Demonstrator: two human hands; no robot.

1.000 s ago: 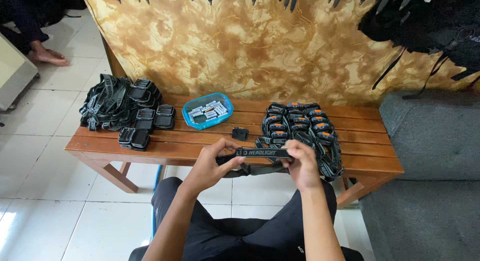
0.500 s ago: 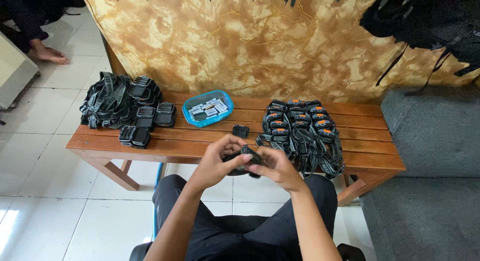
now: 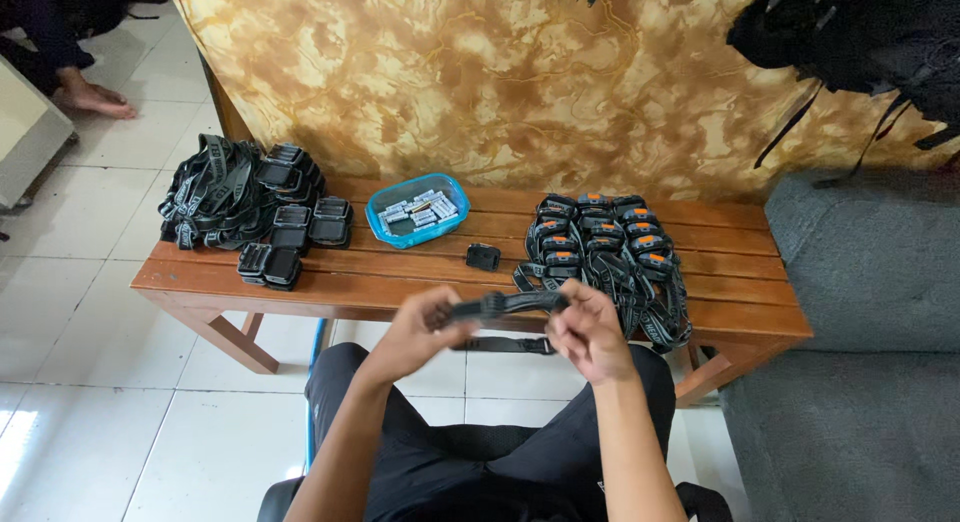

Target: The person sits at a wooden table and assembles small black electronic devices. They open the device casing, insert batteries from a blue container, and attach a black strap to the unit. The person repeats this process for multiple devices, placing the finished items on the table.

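Observation:
My left hand [image 3: 418, 332] and my right hand [image 3: 586, 330] together hold a black headlamp strap [image 3: 506, 305] stretched between them, just in front of the wooden bench [image 3: 400, 278]. A loop of the strap hangs below the hands. A single black headlamp body [image 3: 483, 256] lies on the bench just beyond my hands. A pile of headlamps with orange buttons [image 3: 605, 254] sits to the right of it.
A blue tray of batteries [image 3: 417, 210] stands mid-bench. A heap of black headlamps and straps [image 3: 245, 203] fills the left end. A grey sofa [image 3: 860, 332] is at the right, a marbled panel [image 3: 500, 82] behind. Another person's foot [image 3: 92, 98] rests far left.
A second ago my hands held the strap stretched wide near the right pile. They came close together, then spread again and rose with the strap, further from the bench.

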